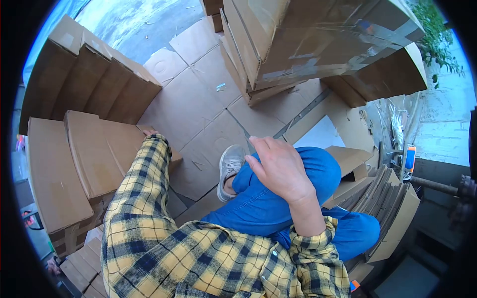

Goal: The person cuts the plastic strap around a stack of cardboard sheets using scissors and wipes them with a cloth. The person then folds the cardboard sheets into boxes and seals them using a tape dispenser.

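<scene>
My left arm, in a yellow checked sleeve, reaches forward to the left. My left hand (149, 132) is at the edge of a stacked cardboard box (112, 144); most of its fingers are hidden by the sleeve and the box. Over my blue-trousered knee (318, 171), my right hand (278, 161) is raised with its back up. Its thumb stands apart from the fingers, and nothing shows in it.
Flattened cardboard (184, 104) covers the floor. More box stacks (94, 74) rise at the upper left, and a tall taped box (323, 44) stands ahead. Folded cardboard sheets (392, 208) lean at the right. My shoe (230, 171) rests on the floor.
</scene>
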The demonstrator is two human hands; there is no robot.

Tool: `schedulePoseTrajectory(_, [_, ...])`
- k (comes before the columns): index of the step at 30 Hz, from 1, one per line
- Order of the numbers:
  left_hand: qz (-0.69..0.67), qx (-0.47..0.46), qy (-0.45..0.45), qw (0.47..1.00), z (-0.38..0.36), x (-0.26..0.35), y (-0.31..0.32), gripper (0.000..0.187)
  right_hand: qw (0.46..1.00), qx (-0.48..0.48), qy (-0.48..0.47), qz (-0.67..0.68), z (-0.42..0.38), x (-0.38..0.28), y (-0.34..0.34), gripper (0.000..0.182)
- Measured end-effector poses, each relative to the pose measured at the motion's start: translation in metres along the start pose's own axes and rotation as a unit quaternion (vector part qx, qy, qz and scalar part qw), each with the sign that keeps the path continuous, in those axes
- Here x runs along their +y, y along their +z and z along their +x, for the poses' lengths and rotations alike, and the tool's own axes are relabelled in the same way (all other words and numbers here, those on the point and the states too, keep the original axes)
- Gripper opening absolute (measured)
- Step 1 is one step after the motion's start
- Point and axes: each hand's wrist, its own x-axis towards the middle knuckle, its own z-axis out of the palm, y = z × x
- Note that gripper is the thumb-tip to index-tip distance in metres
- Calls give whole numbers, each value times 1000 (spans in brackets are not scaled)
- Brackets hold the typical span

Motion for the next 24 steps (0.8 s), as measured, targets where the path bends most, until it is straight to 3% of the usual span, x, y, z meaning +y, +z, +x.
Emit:
schedulePoseTrajectory(2, [10, -18, 22, 1000, -23, 8, -34, 45, 1000, -13, 3, -9, 0, 0, -1, 32])
schedulePoseTrajectory(4, [-126, 52, 58, 989, -32, 27, -62, 58, 999, -26, 9, -17, 0, -1, -1, 35])
schedulePoseTrajectory(5, [-125, 63, 65, 988, -37, 44, -81, 58, 1000, -21, 3, -13, -1, -3, -1, 35])
schedulePoseTrajectory(6, [-378, 37, 111, 918, -44, 62, -103, 68, 1000, -15, 0, -8, -2, -3, -2, 34])
schedulePoseTrajectory(7, [-601, 3, 154, 784, -50, 79, -126, 78, 1000, -4, 11, -14, -3, -3, -1, 34])
schedulePoseTrajectory(8, [-780, -37, 188, 596, -58, 96, -149, 88, 1000, 2, -2, -13, -3, -3, 0, 32])
schedulePoseTrajectory(9, [-773, -33, 199, 602, -65, 114, -170, 88, 1000, 9, -15, -9, -2, -2, 1, 30])
schedulePoseTrajectory(11, [-916, -112, 222, 316, -76, 148, -206, 89, 1000, 27, -16, 1, -1, -1, 6, 28])
schedulePoseTrajectory(12, [-910, -113, 232, 323, -73, 164, -216, 89, 999, 32, -27, 15, -2, 0, 8, 26])
schedulePoseTrajectory(14, [-930, -135, 272, 206, -63, 197, -233, 76, 999, 47, -14, 21, -3, 2, 6, 24])
schedulePoseTrajectory(15, [-932, -139, 279, 184, -58, 202, -237, 64, 999, 38, -8, 30, -3, 5, 5, 24])
schedulePoseTrajectory(24, [-935, -185, 250, 172, -67, 202, -263, 60, 997, 58, 11, 42, -20, 30, 6, 28])
